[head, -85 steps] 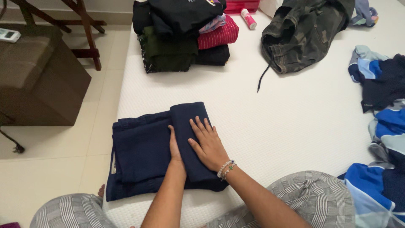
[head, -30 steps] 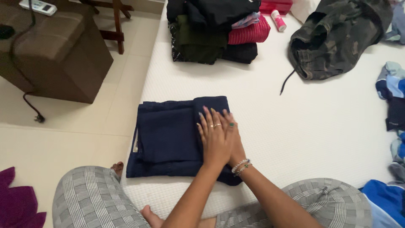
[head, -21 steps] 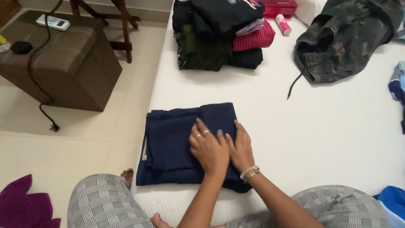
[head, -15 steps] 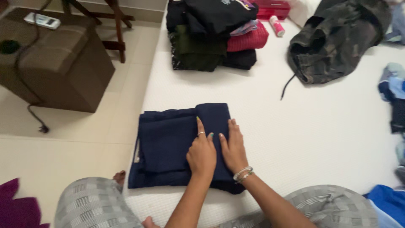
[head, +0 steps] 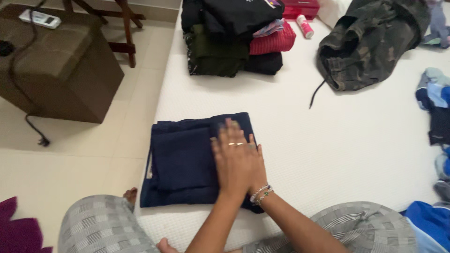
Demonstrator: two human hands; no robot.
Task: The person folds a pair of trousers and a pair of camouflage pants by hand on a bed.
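A folded navy blue garment (head: 180, 157) lies near the front left corner of the white mattress (head: 328, 136). My left hand (head: 232, 157), with rings on two fingers, lies flat on the garment's right part, fingers apart. My right hand (head: 258, 171), with beaded bracelets at the wrist, sits mostly beneath the left hand, pressed on the same fold. Neither hand grips the cloth. My knees in grey checked trousers (head: 103, 229) frame the bottom of the view.
A stack of folded clothes (head: 234, 37) stands at the back of the mattress, beside a camouflage garment (head: 370, 42) and a small pink and white bottle (head: 305, 26). Blue clothes (head: 433, 107) lie at the right edge. A brown ottoman (head: 56, 70) with a cable stands on the tiled floor.
My left hand has slid over the top of my right hand on the garment's right fold; half a second ago they lay side by side. The view shifted slightly.
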